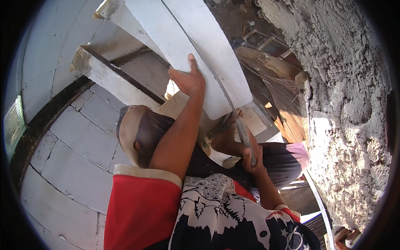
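A long white board (166,29) slants up and away in front of me, with a second white strip (208,46) along its right side and a dark line between them. My left hand (189,81) grips the board's left edge, thumb lying on the face and fingers curling over the side. My right hand (254,154) is closed around the near end of a long, thin grey tool (243,135), thumb along its top. The tool is seen nearly edge-on and lies in line with the dark gap; its exact kind is unclear. A bare foot (225,139) shows beneath the board's near end.
A rough cement wall (333,62) rises close on my right. Grey blockwork (79,150) with a dark beam (50,110) lies to the left. White-faced beams (112,79) project beyond my knee. Wooden planks and netting (283,96) stand near the wall.
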{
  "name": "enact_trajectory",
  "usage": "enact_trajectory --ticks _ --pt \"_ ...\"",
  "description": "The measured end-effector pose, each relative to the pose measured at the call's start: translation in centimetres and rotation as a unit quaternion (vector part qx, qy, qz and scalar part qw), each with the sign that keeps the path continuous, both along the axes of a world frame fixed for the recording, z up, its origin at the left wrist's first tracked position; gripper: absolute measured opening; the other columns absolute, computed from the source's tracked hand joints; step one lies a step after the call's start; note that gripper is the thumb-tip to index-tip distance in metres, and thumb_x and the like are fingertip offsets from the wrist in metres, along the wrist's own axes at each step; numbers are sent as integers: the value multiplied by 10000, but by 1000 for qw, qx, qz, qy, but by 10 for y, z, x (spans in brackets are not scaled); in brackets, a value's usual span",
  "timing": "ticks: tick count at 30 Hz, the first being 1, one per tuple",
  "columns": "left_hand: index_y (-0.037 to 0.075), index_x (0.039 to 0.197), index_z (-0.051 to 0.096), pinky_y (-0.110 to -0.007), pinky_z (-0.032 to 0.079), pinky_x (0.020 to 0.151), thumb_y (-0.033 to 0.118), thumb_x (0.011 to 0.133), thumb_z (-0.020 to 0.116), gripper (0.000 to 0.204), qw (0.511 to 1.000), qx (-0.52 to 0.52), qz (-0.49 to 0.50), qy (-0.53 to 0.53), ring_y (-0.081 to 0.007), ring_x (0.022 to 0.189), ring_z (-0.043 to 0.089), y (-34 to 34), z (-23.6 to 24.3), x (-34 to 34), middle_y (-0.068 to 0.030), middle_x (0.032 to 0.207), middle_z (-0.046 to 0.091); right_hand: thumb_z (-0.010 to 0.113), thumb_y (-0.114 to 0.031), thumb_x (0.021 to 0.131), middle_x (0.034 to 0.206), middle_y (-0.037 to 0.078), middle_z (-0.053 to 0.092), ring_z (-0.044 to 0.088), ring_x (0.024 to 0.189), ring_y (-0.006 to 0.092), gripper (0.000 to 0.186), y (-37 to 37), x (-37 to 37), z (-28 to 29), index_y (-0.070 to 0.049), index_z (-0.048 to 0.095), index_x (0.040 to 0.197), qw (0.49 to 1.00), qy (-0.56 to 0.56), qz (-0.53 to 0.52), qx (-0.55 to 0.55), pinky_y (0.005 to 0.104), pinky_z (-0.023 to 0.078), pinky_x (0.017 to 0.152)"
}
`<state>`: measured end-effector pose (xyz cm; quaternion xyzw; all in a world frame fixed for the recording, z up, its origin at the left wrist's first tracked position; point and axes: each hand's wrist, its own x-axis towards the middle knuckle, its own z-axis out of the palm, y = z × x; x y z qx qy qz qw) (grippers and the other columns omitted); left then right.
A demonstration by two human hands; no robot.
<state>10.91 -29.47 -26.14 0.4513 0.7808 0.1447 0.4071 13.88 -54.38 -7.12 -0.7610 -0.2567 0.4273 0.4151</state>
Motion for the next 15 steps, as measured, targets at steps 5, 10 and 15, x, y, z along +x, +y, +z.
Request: enact_trajectory --ticks 5,10,15 --pt "-14 1339 475 -552 480 1048 760 880 721 933 1000 10 -21 -2 -422 1218 584 -6 0 7 -235 1270 553 486 -348 1089 1462 332 593 500 1439 453 629 51 8 -35 -12 422 1617 996 25 -2 -87 503 211 1283" --pt "-3 1340 481 -556 483 1044 784 868 711 947 1000 -7 -4 19 -424 1220 592 -17 -14 -14 -230 1264 566 490 -291 1083 1477 345 562 531 1382 463 606 55 7 -26 -24 421 1623 997 23 20 -75 522 233 1260" --pt "-21 1356 465 -531 468 1078 716 899 728 906 1000 -15 -6 4 -415 1245 590 0 5 2 -241 1283 568 474 -274 1080 1355 338 631 601 1293 435 623 -4 3 -9 57 408 1603 999 33 11 -19 531 353 1189"
